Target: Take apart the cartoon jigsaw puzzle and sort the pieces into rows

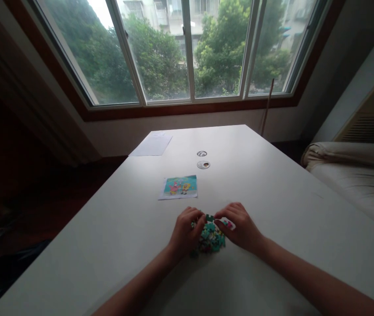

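At the lower centre of the frame, the left hand and the right hand each appear to pinch, with fingertips closed, one dark green piece above a jumbled pile on the table. Joining appears to be at an early stage: no assembled section is visible, and the pile, partly hidden by the hands, seems all loose. The picture lies flat near mid-frame, apart from the pile.

On the table, a hand can pass widely at both sides; between left hand and right hand the puzzle pile blocks, and ahead lies a picture sheet (flat, a low obstacle).
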Action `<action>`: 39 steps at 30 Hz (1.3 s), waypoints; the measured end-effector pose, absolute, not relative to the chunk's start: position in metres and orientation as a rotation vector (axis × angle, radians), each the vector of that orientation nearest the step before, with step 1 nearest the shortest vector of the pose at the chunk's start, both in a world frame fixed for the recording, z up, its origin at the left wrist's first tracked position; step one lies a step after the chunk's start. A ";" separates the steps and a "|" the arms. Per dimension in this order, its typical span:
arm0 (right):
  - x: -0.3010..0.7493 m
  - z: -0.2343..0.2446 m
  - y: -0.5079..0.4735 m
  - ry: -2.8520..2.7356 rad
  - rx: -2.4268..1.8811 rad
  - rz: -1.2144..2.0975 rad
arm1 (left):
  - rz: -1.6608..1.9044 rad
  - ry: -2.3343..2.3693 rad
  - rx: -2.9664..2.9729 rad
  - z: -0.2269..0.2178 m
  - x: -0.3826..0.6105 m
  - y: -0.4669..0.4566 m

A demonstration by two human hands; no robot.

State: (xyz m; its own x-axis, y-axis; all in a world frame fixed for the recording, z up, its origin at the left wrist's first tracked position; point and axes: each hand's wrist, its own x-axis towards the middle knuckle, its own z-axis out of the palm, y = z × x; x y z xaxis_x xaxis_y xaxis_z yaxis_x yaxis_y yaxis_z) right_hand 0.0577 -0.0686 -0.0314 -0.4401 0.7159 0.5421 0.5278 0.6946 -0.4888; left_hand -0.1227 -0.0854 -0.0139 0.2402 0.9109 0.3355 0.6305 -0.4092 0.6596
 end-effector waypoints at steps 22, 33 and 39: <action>0.083 -0.041 -0.004 -2.061 -1.203 0.329 | 0.478 1.881 2.514 -0.042 -0.171 -0.039; 0.050 -0.050 0.108 -2.106 -1.389 0.345 | 0.495 1.863 2.503 -0.039 -0.170 -0.021; 0.041 -0.050 0.119 -2.171 -1.358 0.317 | 0.497 1.794 2.576 -0.036 -0.178 -0.009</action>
State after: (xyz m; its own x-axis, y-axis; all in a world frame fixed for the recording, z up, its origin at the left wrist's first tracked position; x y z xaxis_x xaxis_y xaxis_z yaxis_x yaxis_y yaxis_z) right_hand 0.0412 0.1194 -0.0504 -0.3354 0.8830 0.3284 0.7521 0.4609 -0.4711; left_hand -0.1778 -0.0088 -0.0355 0.3141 0.9090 0.2741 0.9204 -0.3624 0.1468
